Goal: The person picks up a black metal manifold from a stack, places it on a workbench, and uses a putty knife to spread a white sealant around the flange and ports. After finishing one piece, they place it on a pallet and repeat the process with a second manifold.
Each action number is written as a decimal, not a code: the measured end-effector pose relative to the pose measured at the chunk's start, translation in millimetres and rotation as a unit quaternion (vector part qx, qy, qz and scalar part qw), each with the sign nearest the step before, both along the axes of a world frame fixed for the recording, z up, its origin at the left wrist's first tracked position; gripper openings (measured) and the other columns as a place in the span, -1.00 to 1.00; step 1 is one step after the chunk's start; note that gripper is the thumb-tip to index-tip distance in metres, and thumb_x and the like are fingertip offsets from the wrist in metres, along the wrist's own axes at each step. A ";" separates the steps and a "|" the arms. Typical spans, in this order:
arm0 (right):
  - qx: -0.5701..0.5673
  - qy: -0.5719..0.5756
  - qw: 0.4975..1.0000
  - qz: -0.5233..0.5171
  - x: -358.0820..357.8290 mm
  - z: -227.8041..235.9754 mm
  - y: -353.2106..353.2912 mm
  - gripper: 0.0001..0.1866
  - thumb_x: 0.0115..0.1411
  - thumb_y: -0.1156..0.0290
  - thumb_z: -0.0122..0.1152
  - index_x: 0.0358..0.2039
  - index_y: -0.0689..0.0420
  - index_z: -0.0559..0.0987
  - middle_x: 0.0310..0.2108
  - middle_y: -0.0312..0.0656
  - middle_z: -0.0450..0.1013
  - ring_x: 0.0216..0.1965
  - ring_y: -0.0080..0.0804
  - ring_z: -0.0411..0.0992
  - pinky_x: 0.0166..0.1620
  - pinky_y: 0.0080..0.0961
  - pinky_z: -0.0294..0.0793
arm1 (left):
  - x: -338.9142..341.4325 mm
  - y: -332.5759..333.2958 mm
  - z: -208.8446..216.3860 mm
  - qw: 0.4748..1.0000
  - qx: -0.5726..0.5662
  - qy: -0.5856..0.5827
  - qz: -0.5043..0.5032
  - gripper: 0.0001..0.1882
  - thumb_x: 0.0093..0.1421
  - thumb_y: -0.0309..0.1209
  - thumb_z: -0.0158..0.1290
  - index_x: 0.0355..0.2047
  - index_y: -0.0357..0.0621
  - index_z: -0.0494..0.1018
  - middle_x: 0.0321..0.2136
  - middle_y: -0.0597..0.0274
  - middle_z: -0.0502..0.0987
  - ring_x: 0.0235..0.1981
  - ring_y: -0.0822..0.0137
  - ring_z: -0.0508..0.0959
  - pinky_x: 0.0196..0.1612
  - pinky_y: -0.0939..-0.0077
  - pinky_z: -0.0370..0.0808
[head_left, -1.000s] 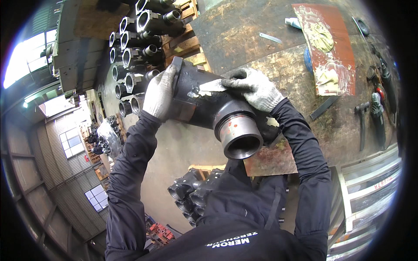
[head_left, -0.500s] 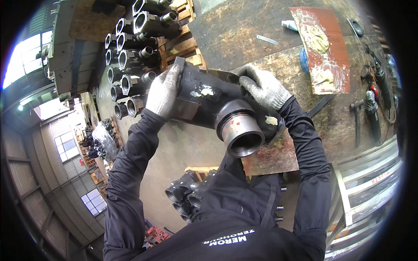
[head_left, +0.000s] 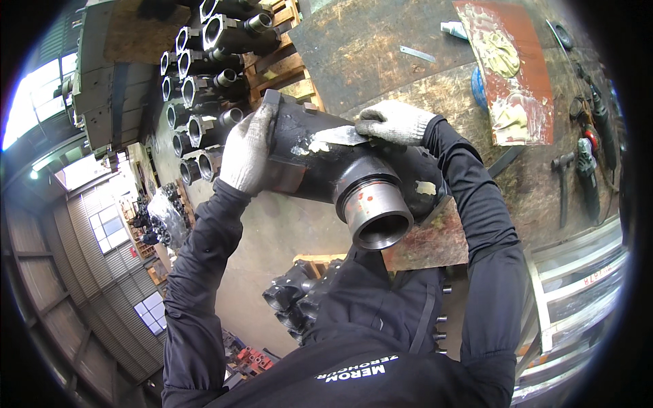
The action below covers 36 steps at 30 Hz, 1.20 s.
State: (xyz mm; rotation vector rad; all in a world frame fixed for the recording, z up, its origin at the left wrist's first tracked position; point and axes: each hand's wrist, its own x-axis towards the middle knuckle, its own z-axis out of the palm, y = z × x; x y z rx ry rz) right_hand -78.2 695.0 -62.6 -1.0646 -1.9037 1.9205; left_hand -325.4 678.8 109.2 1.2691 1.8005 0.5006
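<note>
A large black cast-metal pipe fitting (head_left: 320,168) lies across in front of me, its bare round metal outlet (head_left: 376,207) facing toward me. My left hand (head_left: 246,153), in a pale knit glove, is closed on the fitting's left end flange. My right hand (head_left: 398,122), gloved alike, grips a putty knife, whose handle is hidden in the fingers. The flat blade of the putty knife (head_left: 342,136) rests at a pale filler patch (head_left: 318,145) on the fitting's top. Another pale patch (head_left: 426,188) shows near the right end.
A worn table (head_left: 381,75) carries a reddish board (head_left: 520,81) smeared with cream filler, a tube (head_left: 454,29), a small metal strip (head_left: 417,54) and a hammer (head_left: 562,183). Several similar black fittings (head_left: 235,37) stand at the left. A pale metal frame (head_left: 578,285) is at the right.
My right hand has moved left over the fitting, bringing the putty knife's blade onto the filler patch, which now looks more spread. My left hand keeps its hold on the flange.
</note>
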 end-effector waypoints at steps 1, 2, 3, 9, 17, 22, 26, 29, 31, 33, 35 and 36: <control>-0.020 -0.013 1.000 0.008 2.1 -0.5 1.3 -0.45 0.40 -0.09 0.07 -0.01 0.18 0.63 -0.29 -0.13 0.62 -0.33 -0.40 0.56 -0.22 -0.36 0.55 | -0.9 -0.2 -0.2 1.000 0.001 0.001 -0.003 -0.52 0.52 -0.12 -0.04 -0.09 -0.42 0.56 -0.29 0.27 0.61 -0.29 0.54 0.48 -0.15 0.58 0.46; -0.051 -0.031 0.998 0.012 4.3 -0.3 1.6 -0.45 0.40 -0.11 0.07 0.01 0.15 0.62 -0.32 -0.18 0.61 -0.37 -0.44 0.53 -0.27 -0.40 0.53 | -1.9 0.0 -0.6 1.000 0.001 0.003 -0.006 -0.52 0.52 -0.12 -0.04 -0.10 -0.42 0.56 -0.29 0.28 0.61 -0.30 0.54 0.47 -0.16 0.57 0.46; -0.065 -0.035 0.997 0.016 7.9 0.7 0.8 -0.43 0.40 -0.10 0.08 0.08 0.17 0.58 -0.25 -0.13 0.61 -0.33 -0.40 0.55 -0.26 -0.40 0.56 | -3.3 0.3 -0.7 1.000 -0.004 0.004 -0.010 -0.52 0.52 -0.13 -0.04 -0.11 -0.42 0.56 -0.31 0.29 0.60 -0.31 0.54 0.46 -0.17 0.57 0.46; -0.153 -0.003 0.987 -0.041 23.9 15.2 -3.1 -0.43 0.40 -0.13 0.08 0.06 0.15 0.60 -0.21 -0.13 0.61 -0.32 -0.34 0.55 -0.20 -0.35 0.55 | -0.6 1.3 0.0 0.999 -0.024 -0.030 0.030 -0.55 0.53 -0.15 -0.06 -0.11 -0.39 0.56 -0.34 0.36 0.56 -0.35 0.58 0.42 -0.27 0.60 0.41; -0.006 -0.098 0.993 -0.071 17.2 10.3 -0.6 -0.35 0.39 -0.13 0.04 0.12 0.24 0.57 0.04 0.15 0.57 0.10 0.05 0.53 0.17 -0.20 0.46 | 3.9 2.1 1.2 0.996 -0.030 -0.077 0.037 -0.60 0.53 -0.19 -0.06 -0.06 -0.36 0.55 -0.31 0.38 0.57 -0.37 0.60 0.42 -0.28 0.63 0.40; 0.049 -0.044 0.995 -0.078 25.7 6.8 -25.7 -0.44 0.39 -0.05 0.08 0.06 0.22 0.59 -0.01 0.15 0.59 0.06 0.10 0.54 0.14 -0.18 0.49 | 0.2 1.7 0.0 0.993 -0.039 -0.089 0.062 -0.67 0.51 -0.23 0.00 -0.09 -0.29 0.56 -0.32 0.44 0.54 -0.36 0.61 0.43 -0.27 0.65 0.41; 0.023 -0.097 0.991 -0.088 34.3 7.6 -36.8 -0.46 0.40 -0.06 0.06 0.03 0.18 0.61 -0.04 0.16 0.59 0.04 0.11 0.55 0.12 -0.15 0.50 | 3.6 1.5 3.3 0.995 -0.044 -0.077 0.054 -0.66 0.50 -0.20 0.02 -0.07 -0.28 0.56 -0.29 0.42 0.55 -0.33 0.59 0.46 -0.23 0.62 0.44; 0.051 -0.104 0.988 -0.100 42.3 7.0 -41.1 -0.46 0.40 -0.08 0.04 0.04 0.14 0.62 -0.05 0.13 0.60 0.02 0.11 0.56 0.10 -0.14 0.51 | 5.4 1.1 1.9 0.992 -0.030 -0.096 0.072 -0.64 0.50 -0.19 0.03 -0.05 -0.29 0.55 -0.27 0.40 0.56 -0.31 0.58 0.48 -0.22 0.62 0.46; 0.063 -0.080 0.993 -0.066 41.9 5.9 -44.5 -0.46 0.40 -0.08 0.04 0.04 0.14 0.61 -0.07 0.13 0.60 0.01 0.11 0.56 0.10 -0.13 0.51 | 3.8 0.2 0.4 0.994 -0.032 -0.083 0.069 -0.59 0.49 -0.14 0.02 -0.01 -0.29 0.55 -0.21 0.33 0.58 -0.25 0.53 0.52 -0.13 0.58 0.48; 0.093 -0.133 0.975 -0.153 37.2 4.7 -49.7 -0.51 0.41 -0.06 0.03 -0.05 0.12 0.61 -0.14 0.17 0.59 -0.04 0.15 0.56 0.04 -0.07 0.52 | -0.3 2.3 1.0 0.997 -0.040 -0.042 0.040 -0.50 0.47 -0.06 0.00 0.06 -0.31 0.53 -0.10 0.20 0.62 -0.14 0.42 0.59 0.02 0.48 0.52; 0.071 -0.185 0.949 -0.245 42.0 3.6 -58.9 -0.57 0.42 -0.01 0.06 -0.09 0.13 0.57 -0.22 0.13 0.61 -0.12 0.16 0.58 -0.05 -0.04 0.53 | -1.9 5.3 0.0 0.996 -0.060 0.005 0.068 -0.50 0.45 -0.07 0.02 0.08 -0.29 0.53 -0.08 0.18 0.63 -0.12 0.41 0.61 0.02 0.48 0.53; 0.042 -0.134 0.943 -0.303 45.2 4.7 -70.8 -0.59 0.43 0.00 0.07 -0.08 0.13 0.55 -0.26 0.11 0.62 -0.17 0.16 0.59 -0.09 -0.04 0.54 | -1.6 4.2 0.0 0.996 -0.059 -0.043 0.041 -0.51 0.46 -0.08 0.02 0.08 -0.29 0.53 -0.08 0.18 0.63 -0.12 0.40 0.61 0.01 0.47 0.54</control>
